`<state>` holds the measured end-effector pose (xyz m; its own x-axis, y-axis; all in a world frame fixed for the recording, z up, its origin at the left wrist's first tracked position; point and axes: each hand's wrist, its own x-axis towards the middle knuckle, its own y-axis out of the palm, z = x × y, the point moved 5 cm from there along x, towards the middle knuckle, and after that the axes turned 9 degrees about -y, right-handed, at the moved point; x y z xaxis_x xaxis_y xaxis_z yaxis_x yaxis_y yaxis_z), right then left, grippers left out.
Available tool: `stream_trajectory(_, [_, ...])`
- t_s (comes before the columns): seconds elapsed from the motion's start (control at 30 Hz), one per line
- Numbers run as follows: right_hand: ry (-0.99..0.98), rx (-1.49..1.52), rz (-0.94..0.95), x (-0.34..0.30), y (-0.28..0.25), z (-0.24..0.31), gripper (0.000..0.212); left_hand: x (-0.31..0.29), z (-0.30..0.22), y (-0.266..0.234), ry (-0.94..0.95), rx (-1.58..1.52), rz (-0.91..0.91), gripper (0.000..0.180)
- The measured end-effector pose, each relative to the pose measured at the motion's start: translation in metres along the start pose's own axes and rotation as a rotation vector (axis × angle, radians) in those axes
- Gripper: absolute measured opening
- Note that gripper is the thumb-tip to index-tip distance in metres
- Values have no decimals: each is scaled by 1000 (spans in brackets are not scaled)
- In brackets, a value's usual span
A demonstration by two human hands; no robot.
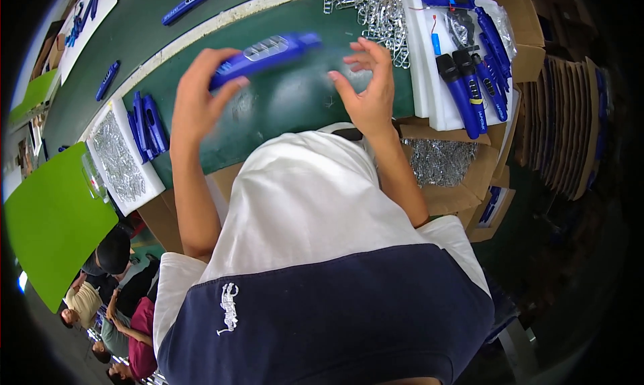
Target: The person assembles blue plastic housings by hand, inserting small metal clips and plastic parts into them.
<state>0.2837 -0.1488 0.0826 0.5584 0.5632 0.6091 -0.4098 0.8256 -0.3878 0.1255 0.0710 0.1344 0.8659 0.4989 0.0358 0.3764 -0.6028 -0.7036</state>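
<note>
My left hand (200, 96) grips one end of a blue plastic handle casing (265, 55), thumb on the near side and fingers on the far side. A light grey button panel shows on the casing's upper face. The casing is tilted above the green worktop (288, 96), its free end blurred and pointing right. My right hand (370, 83) is apart from it, fingers spread and curved, with nothing in them. Left of my left hand, several blue shell parts (147, 127) lie beside a white foam tray (153, 177) of small shiny metal pieces.
A pile of bent metal clips (376, 9) lies at the far right of the worktop. Next to it, a white foam tray (429, 110) bears blue devices. A cardboard box (463, 198) of metal pieces sits below. Other blue casings (191, 4) lie farther off. People sit at lower left.
</note>
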Motion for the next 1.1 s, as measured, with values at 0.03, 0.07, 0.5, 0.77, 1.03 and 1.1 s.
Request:
stream_trajectory(0.03, [-8, 4, -6, -9, -2, -10, 65, 11, 23, 0, 5, 6, -7, 42])
stream_trajectory(0.07, [236, -54, 16, -26, -4, -33, 68, 20, 52, -1, -86, 33, -36, 40])
stream_trajectory(0.5, [461, -460, 38, -128, -26, -117, 65, 211, 216, 89, -475, -235, -47, 42])
stream_trajectory(0.77, [432, -624, 52, -97, -25, -130, 53, 308, 226, 135, -556, 97, -133, 55])
stream_trajectory(1.03, [355, -848, 300, -94, -14, -125, 53, 301, 189, 163, -463, 245, -198, 62])
stream_trajectory(1.1, [329, -851, 305, -97, -13, -127, 53, 294, 185, 158, -463, 205, -215, 72])
